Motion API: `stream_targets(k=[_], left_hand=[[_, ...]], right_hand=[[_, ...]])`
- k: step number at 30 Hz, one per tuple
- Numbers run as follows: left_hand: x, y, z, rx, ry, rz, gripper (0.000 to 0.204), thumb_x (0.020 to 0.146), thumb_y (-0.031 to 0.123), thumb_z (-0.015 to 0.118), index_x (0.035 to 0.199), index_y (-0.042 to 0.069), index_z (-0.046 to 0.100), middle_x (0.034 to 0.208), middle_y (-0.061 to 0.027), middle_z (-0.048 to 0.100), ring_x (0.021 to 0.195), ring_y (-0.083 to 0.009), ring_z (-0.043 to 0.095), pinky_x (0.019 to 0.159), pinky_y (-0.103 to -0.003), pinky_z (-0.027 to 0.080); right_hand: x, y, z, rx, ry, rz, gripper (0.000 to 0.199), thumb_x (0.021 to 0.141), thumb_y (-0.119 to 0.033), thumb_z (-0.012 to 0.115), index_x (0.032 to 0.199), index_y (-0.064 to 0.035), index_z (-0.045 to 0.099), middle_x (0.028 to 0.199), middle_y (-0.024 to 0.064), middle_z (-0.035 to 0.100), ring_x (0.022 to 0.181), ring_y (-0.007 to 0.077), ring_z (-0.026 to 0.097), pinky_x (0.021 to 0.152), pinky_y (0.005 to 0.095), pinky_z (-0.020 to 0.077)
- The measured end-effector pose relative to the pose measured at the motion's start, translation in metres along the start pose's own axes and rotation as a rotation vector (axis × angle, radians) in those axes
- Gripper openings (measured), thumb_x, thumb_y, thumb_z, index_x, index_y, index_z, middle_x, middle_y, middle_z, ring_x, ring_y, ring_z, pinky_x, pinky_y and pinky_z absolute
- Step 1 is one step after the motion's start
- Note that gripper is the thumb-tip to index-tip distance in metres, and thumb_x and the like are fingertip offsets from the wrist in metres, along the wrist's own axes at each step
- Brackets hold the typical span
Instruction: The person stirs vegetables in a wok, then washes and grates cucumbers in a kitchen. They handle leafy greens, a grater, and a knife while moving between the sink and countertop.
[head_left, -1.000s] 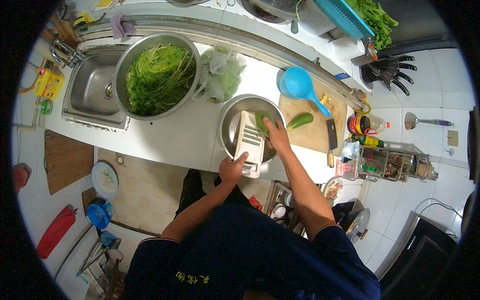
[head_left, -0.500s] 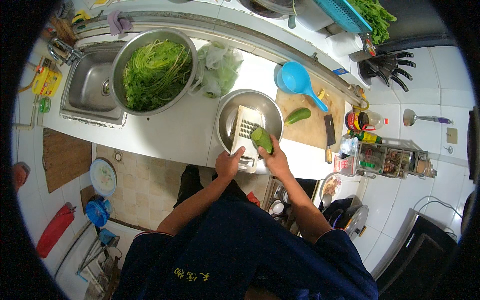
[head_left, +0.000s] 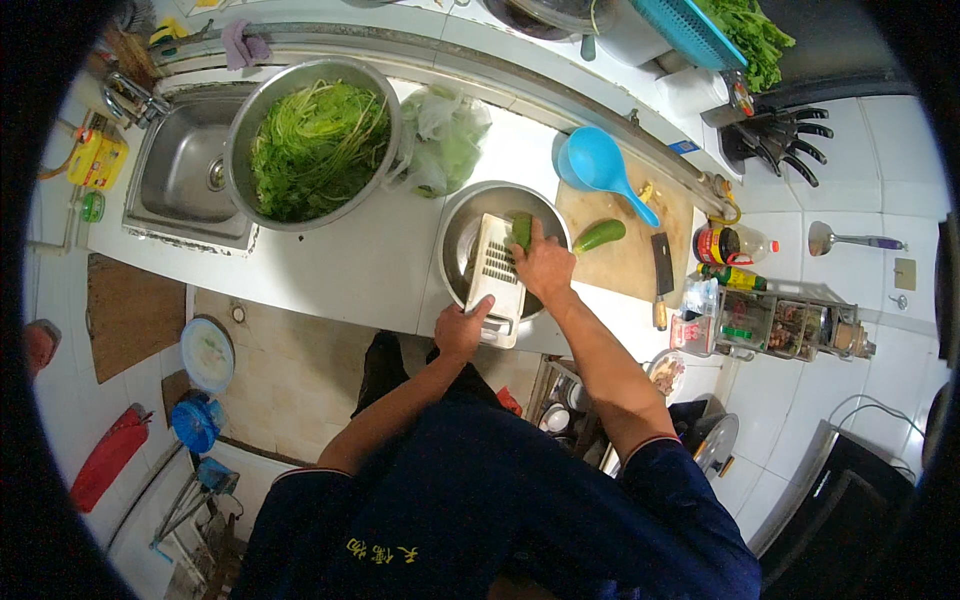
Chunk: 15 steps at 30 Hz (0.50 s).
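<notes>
A white grater (head_left: 499,265) slants across a steel bowl (head_left: 452,222), its upper end inside and its handle over the near rim. My left hand (head_left: 460,327) is closed round that handle. In my right hand (head_left: 546,262) is a piece of green cucumber (head_left: 521,231), pressed against the grater's upper part; the fingers hide some of it. Another whole cucumber (head_left: 600,236) lies on the wooden cutting board (head_left: 632,268) to the right of the bowl. What lies at the bottom of the bowl is mostly hidden.
On the board are a blue ladle (head_left: 590,160) and a cleaver (head_left: 661,265). A large basin (head_left: 232,150) of leafy greens overlaps the sink (head_left: 165,185). Beside it sits a plastic bag (head_left: 446,140) of greens. Sauce bottles (head_left: 722,245) stand at the right.
My right hand has pushed the cucumber piece up the grater, away from me, from the lower part to the upper end. My left hand keeps its hold on the handle.
</notes>
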<state>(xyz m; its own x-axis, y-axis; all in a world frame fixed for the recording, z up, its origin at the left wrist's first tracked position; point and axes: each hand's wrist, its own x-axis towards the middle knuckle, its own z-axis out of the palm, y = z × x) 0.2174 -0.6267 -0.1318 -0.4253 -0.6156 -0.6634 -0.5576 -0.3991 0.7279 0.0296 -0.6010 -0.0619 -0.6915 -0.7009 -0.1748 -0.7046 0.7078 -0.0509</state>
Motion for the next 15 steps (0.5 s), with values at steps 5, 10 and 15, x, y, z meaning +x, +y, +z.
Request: stream_targets(k=[5,10,15], left_hand=[[-0.009,0.014,-0.001,-0.058,0.004,0.015,0.050,0.083,0.051,0.078,0.101,0.004,0.077,0.092,-0.0147,0.077,0.089,-0.0324,0.074,0.080,-0.040,0.054],[-0.004,-0.005,0.009,-0.108,0.017,0.052,0.050,0.083,0.050,0.078,0.101,0.004,0.077,0.091,-0.0149,0.077,0.089,-0.0318,0.074,0.080,-0.041,0.054],[-0.009,0.015,-0.004,0.013,0.018,0.059,0.053,0.082,0.054,0.077,0.101,0.004,0.077,0.093,-0.0168,0.076,0.090,-0.0331,0.073,0.082,-0.042,0.054]], right_hand=[[-0.058,-0.008,-0.066,0.098,-0.280,-0.077,0.071,0.093,-0.046,0.061,0.149,-0.0066,0.042,0.100,0.0307,0.068,0.084,0.0418,0.071,0.071,0.0532,0.0554],[-0.034,-0.011,-0.038,0.056,-0.198,-0.089,0.068,0.093,-0.047,0.062,0.145,-0.0067,0.045,0.104,0.0304,0.068,0.086,0.0411,0.071,0.072,0.0527,0.0560],[0.006,-0.001,-0.025,0.051,-0.111,-0.034,0.072,0.093,-0.052,0.060,0.148,-0.0079,0.046,0.099,0.0254,0.071,0.082,0.0412,0.071,0.070,0.0500,0.0567]])
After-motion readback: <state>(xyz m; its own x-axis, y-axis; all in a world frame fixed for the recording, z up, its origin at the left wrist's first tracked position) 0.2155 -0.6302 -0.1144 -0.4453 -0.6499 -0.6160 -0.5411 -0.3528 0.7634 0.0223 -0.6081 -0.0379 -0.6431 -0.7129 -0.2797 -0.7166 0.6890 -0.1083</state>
